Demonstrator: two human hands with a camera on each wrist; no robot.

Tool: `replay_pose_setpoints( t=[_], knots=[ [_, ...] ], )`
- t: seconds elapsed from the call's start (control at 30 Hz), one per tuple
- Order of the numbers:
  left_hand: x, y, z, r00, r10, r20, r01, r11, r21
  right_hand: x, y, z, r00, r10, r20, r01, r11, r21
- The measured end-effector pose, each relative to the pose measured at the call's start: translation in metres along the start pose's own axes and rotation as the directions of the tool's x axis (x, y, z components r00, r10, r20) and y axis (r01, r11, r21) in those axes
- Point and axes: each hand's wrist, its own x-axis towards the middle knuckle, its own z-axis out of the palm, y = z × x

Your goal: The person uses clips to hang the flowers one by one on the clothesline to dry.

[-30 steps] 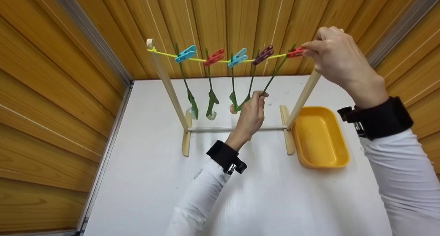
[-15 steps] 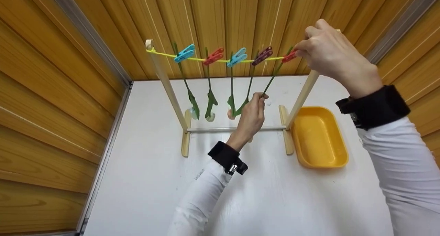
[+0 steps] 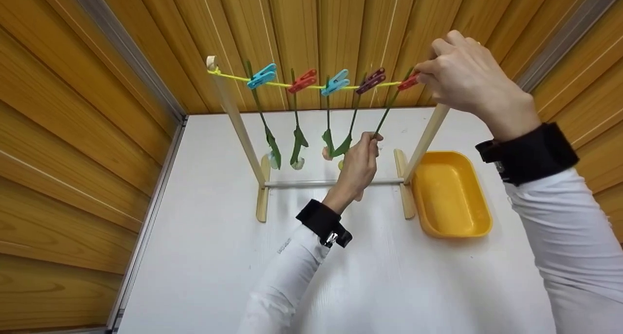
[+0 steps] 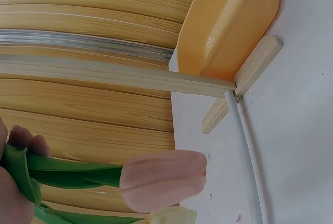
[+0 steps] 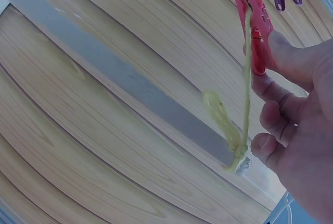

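Note:
My left hand [image 3: 360, 166] holds the upside-down pink tulip [image 4: 164, 179] by its green stem, near the leaves. My right hand [image 3: 469, 78] pinches a red clothespin [image 5: 257, 31] at the right part of the yellow cord [image 3: 282, 84]. In the right wrist view, the clothespin's nose is at the cord and the stem. Several other tulips hang head down along the cord. They are clipped by a blue clothespin [image 3: 261, 76], another red clothespin [image 3: 302, 81], a light blue clothespin [image 3: 335, 82] and a purple clothespin [image 3: 371, 81]. In the head view my left hand hides the pink bloom.
A wooden frame with a left post [image 3: 238, 124], a right post [image 3: 428, 137] and a low crossbar [image 3: 302, 183] carries the cord. Right of it, a yellow basin [image 3: 452, 197] stands on the white table [image 3: 204, 256]. Wood-panelled walls [image 3: 340, 37] enclose the back and sides.
My right hand and the red clothespin have shifted left and slightly down along the cord, closer to the purple clothespin. The left hand has barely moved and keeps its hold on the stem.

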Motion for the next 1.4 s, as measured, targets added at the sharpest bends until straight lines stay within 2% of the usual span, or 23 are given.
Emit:
replay_pose_setpoints(
  t=[0.1,0.2,0.3,0.43,0.5,0.53,0.63,0.7,0.77,0.83,0.93,1.2,1.4],
  knots=[
    [0.001,0.002,-0.001,1.0,0.009,-0.009,-0.009,1.0,-0.012,-0.004,0.001,0.002,1.0,0.015,-0.024,-0.014,0.999,0.034],
    [0.001,0.003,-0.002,0.999,0.031,-0.019,-0.031,0.999,-0.037,-0.008,0.001,0.007,0.992,0.003,-0.126,0.007,0.997,0.081],
    [0.0,0.006,-0.003,0.998,0.052,-0.025,-0.053,0.998,-0.041,-0.014,0.001,0.011,0.968,-0.009,-0.25,0.042,0.991,0.126],
    [-0.003,0.01,-0.006,0.998,0.058,-0.016,-0.058,0.998,-0.005,-0.025,0.002,0.019,0.932,0.014,-0.361,0.049,0.985,0.164],
    [-0.006,0.012,-0.007,0.999,0.047,-0.003,-0.047,0.999,0.002,-0.03,0.001,0.026,0.897,0.032,-0.44,0.055,0.981,0.183],
    [-0.007,0.012,-0.008,0.999,0.043,0.001,-0.043,0.999,0.004,-0.032,0.0,0.03,0.871,0.038,-0.489,0.066,0.979,0.194],
    [-0.011,0.014,-0.011,0.999,0.039,0.006,-0.039,0.999,0.017,-0.038,-0.002,0.043,0.77,0.073,-0.634,0.105,0.965,0.238],
    [-0.013,0.015,-0.012,0.999,0.047,-0.005,-0.047,0.998,0.032,-0.042,-0.005,0.053,0.707,0.1,-0.7,0.138,0.951,0.276],
    [-0.015,0.014,-0.014,0.998,0.061,-0.017,-0.061,0.997,0.048,-0.048,-0.008,0.062,0.666,0.125,-0.736,0.159,0.939,0.304],
    [-0.017,0.013,-0.016,0.996,0.079,-0.03,-0.077,0.996,0.054,-0.054,-0.01,0.073,0.648,0.138,-0.749,0.175,0.93,0.322],
    [-0.021,0.009,-0.022,0.994,0.103,-0.047,-0.1,0.992,0.07,-0.062,-0.012,0.091,0.658,0.149,-0.738,0.17,0.925,0.339],
    [-0.036,-0.019,-0.045,0.985,0.145,-0.094,-0.128,0.978,0.162,-0.084,-0.013,0.138,0.748,0.19,-0.636,0.115,0.907,0.406],
    [-0.063,-0.046,-0.068,0.983,0.127,-0.129,-0.102,0.977,0.189,-0.1,-0.016,0.172,0.787,0.225,-0.574,0.059,0.899,0.434]
  ],
)
